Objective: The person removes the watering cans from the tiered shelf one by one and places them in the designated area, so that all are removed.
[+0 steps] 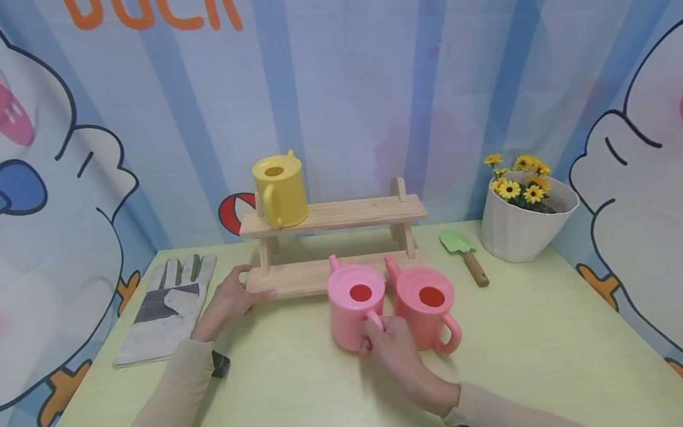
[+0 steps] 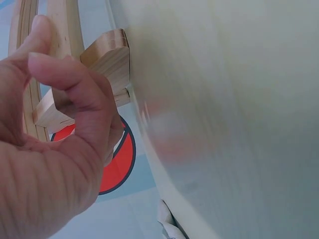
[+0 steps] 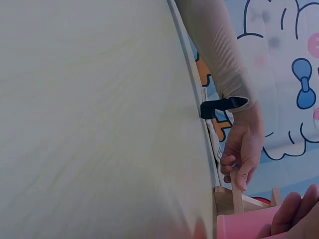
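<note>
A two-tier wooden shelf stands against the backdrop. My left hand grips the left end of its lower board, thumb on top and the fingers curled at the end. In front of that board is a light pink watering can, spout pointing away from me. The fingers of my right hand are curled round its handle. Close on its right stands a coral pink watering can, partly behind my right hand. A yellow watering can sits on the left end of the upper board.
A grey and white work glove lies on the table at the left. Right of the shelf are a green trowel with a wooden handle and a white pot of yellow flowers. The printed cloth backdrop closes off the back.
</note>
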A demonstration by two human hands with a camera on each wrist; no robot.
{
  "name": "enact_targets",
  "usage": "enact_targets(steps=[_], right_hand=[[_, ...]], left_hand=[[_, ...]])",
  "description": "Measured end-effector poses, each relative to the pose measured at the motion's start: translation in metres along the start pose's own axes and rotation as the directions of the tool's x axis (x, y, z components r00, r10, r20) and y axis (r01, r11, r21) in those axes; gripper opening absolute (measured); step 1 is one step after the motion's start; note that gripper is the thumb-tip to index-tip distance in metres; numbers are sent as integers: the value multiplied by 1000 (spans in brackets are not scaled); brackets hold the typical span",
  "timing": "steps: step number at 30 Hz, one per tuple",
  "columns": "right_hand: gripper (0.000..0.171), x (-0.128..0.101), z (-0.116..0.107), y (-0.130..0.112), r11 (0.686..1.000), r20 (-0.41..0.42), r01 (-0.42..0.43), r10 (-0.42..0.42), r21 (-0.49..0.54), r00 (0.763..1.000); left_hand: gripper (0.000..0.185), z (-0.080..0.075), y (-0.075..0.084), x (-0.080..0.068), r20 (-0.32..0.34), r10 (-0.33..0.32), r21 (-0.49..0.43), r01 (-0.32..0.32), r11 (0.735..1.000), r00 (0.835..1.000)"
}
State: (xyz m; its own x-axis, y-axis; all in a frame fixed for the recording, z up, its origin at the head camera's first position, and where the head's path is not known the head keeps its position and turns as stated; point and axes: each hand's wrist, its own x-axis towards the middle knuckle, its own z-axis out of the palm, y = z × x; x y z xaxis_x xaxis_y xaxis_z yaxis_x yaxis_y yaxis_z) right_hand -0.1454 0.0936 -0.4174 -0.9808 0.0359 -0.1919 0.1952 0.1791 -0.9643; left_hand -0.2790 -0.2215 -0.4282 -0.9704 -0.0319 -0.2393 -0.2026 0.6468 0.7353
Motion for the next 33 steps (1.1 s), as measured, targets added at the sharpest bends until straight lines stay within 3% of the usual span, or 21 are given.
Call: enact_targets(steps=[17, 33], right_hand=[[28, -2, 4, 17, 1000, 12, 0, -1, 24, 1000], [29, -8, 4, 23, 997, 41, 57, -59, 45, 997]], left_hand=[[107, -1, 0, -3, 8, 6, -10, -6, 1000, 1000], [107, -1, 0, -2, 5, 13, 6, -13, 1000, 1000]])
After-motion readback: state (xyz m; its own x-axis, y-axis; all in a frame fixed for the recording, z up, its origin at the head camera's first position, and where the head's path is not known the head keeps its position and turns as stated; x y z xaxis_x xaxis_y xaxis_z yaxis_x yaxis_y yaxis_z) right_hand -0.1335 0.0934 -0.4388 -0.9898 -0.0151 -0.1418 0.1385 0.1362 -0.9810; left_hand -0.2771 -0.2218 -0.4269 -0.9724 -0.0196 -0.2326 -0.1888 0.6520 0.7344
